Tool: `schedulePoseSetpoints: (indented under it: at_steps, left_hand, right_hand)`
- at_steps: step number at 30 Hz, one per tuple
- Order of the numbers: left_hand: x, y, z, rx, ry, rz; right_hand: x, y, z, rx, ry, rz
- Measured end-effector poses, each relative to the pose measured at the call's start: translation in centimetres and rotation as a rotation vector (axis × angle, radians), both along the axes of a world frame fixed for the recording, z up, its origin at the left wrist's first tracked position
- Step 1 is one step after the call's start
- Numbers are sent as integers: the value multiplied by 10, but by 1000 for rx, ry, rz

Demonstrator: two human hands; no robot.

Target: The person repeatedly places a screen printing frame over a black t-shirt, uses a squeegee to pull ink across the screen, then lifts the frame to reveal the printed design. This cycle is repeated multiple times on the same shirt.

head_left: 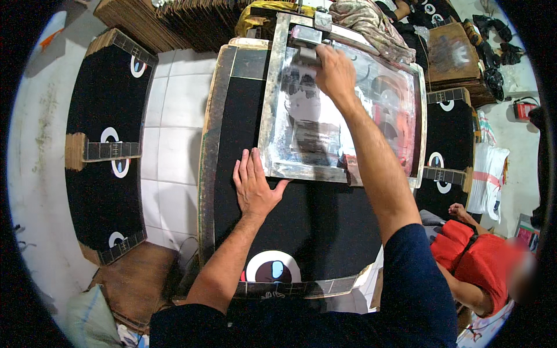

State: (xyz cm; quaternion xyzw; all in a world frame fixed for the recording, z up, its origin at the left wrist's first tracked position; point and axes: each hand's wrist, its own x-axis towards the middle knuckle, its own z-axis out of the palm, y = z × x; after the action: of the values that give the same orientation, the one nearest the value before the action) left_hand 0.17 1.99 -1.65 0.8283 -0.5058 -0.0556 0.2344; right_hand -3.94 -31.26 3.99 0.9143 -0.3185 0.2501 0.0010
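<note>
A screen-printing frame (pixel 269 107) lies at a slant over black fabric (pixel 307 220) on a board. White ink smears its mesh, and a red patch shows toward its right side. My right hand (pixel 336 72) is closed near the frame's far edge on a grey squeegee (pixel 308 55), partly hidden by the fingers. A block-shaped clamp (pixel 306 35) sits just beyond it. My left hand (pixel 254 182) rests with fingers stretched and thumb apart at the frame's near left corner, holding nothing. A printed white ring with a dark centre (pixel 293 267) shows on the fabric's near end.
Another board with black fabric (pixel 104 93) stands left, across white tiles (pixel 177 116); a third board (pixel 449 130) is at right. Stacked brown boards (pixel 136 26) line the back. A person in a red top (pixel 473 255) is near right. A crumpled cloth (pixel 371 26) lies behind the frame.
</note>
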Motion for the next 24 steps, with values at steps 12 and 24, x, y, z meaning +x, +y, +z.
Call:
schedulePoseSetpoints:
  at_steps: [12,24]
  left_hand:
    - [2,-4,-6,-17,-3,4]
    - [1,-4,-6,10,-23,2]
  right_hand:
    - [-51,76,13,130,216,18]
    - [-23,31,2,54,178,-43]
